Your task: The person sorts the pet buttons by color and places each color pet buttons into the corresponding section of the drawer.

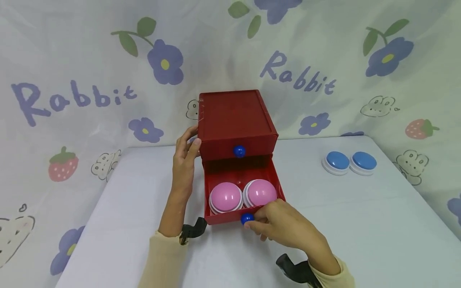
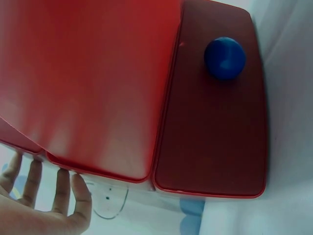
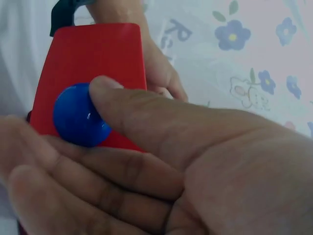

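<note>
A red two-drawer box point(image 1: 232, 112) stands near the back edge of the table, its upper drawer closed. The lower drawer point(image 1: 223, 218) is pulled out and holds two pink domed push lights or buttons point(image 1: 225, 197) with white rims, side by side at its front. My right hand point(image 1: 288, 224) pinches the lower drawer's blue round knob point(image 3: 80, 115), thumb on one side and index finger beneath. At the box's left side, my left hand point(image 1: 184, 168) touches the wall with its fingers extended; their tips point(image 2: 80, 183) lie along the box's edge in the left wrist view.
Two blue domed pieces with white bases point(image 1: 337, 161) sit together at the table's back right. Above the open drawer is the upper drawer's blue knob point(image 1: 239, 151). A patterned curtain point(image 1: 223, 48) hangs behind the white table point(image 1: 342, 232).
</note>
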`<state>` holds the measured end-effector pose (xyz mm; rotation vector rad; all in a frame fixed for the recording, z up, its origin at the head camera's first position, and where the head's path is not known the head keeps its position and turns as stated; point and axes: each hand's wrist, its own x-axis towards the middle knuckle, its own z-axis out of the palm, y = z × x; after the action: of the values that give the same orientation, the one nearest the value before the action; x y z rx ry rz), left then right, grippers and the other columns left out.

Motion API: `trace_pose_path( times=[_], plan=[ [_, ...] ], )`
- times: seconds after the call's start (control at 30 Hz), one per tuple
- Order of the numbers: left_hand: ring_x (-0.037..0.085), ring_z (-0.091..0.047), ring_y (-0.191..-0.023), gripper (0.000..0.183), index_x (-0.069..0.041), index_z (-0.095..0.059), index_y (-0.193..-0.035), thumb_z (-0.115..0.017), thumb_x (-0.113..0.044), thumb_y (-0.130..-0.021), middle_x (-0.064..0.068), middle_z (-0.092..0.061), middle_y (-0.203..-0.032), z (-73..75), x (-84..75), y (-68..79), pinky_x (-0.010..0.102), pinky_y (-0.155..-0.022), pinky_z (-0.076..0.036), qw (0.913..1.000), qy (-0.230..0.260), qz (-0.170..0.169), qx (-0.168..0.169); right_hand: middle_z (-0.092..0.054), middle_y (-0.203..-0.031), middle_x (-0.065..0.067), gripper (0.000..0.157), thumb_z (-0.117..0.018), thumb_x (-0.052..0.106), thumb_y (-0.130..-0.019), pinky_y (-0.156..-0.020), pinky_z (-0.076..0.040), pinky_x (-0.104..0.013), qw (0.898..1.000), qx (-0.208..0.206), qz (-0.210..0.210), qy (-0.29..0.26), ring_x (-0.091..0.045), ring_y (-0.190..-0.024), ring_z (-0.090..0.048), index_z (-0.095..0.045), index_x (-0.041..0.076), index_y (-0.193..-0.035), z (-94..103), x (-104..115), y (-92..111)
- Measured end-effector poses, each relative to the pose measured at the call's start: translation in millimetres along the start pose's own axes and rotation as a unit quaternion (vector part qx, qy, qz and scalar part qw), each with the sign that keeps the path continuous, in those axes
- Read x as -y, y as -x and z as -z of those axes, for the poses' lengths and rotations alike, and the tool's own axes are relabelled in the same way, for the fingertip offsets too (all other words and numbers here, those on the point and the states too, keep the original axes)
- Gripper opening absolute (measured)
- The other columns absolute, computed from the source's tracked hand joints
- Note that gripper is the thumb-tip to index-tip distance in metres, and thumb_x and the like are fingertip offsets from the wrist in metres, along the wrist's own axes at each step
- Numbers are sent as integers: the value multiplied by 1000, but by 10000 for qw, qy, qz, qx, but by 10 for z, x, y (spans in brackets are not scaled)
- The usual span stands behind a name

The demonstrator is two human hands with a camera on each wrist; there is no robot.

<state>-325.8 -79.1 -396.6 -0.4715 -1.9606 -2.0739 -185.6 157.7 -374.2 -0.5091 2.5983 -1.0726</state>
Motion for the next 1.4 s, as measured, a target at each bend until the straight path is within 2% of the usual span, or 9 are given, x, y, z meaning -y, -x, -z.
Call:
trace_pose_path(
  times=[0.23,0.37,0.63,0.8,1.0,1.2,1.4],
  plan=[
    [23,-49,-127,51,-29,-49,-148,-57,-41,-99,-4,-42,-147,-9,3,21,39,-96,-47,10000,69,16,-7,-64,-64,11,13,-77,31,-89,-56,-53,-29,9993,-269,-145,-232,-8,-59,-61,-78,19,-85,35,-49,3],
    [22,-49,-127,50,-29,-49,-148,-56,-41,-100,-4,-42,-147,-6,-8,22,36,-95,-47,10000,-2,10,-22,-64,-65,9,12,-77,29,-89,-58,-55,-30,9986,-361,-37,-377,-10,-60,-62,-76,19,-83,37,-80,-26],
    [22,-50,-127,49,-29,-48,-148,-55,-38,-101,-4,-43,-146,33,-16,15,33,-94,-47,9999,-63,-50,-114,-64,-65,11,13,-76,30,-90,-58,-54,-30,9976,-630,137,-235,-7,-61,-61,-77,18,-84,-16,-103,-137],
    [22,-49,-126,48,-28,-49,-148,-55,-37,-101,-5,-43,-145,14,2,17,38,-96,-46,9999,89,25,-73,-65,-67,10,12,-76,28,-90,-60,-52,-31,9945,-938,238,-391,-10,-62,-64,-77,18,-85,-72,-155,-191],
    [21,-50,-126,48,-30,-49,-147,-56,-39,-101,-7,-43,-145,-10,5,11,41,-97,-45,9999,102,54,-38,-67,-67,7,14,-76,28,-90,-57,-50,-31,9911,-1109,119,-733,-19,-62,-67,-77,15,-87,-113,-192,-208],
    [22,-50,-125,47,-30,-50,-147,-55,-39,-101,-6,-43,-145,0,0,8,35,-95,-47,9999,3,87,-89,-66,-67,10,17,-76,32,-90,-57,-49,-32,9894,-1204,139,-795,-12,-60,-65,-79,15,-91,-143,-203,-234],
    [21,-50,-125,48,-29,-49,-147,-55,-38,-101,-6,-43,-145,7,7,-1,36,-95,-47,9999,23,99,-67,-67,-67,11,13,-77,28,-90,-57,-50,-32,9885,-1294,152,-771,-8,-59,-64,-79,15,-91,-161,-206,-245]
  ],
)
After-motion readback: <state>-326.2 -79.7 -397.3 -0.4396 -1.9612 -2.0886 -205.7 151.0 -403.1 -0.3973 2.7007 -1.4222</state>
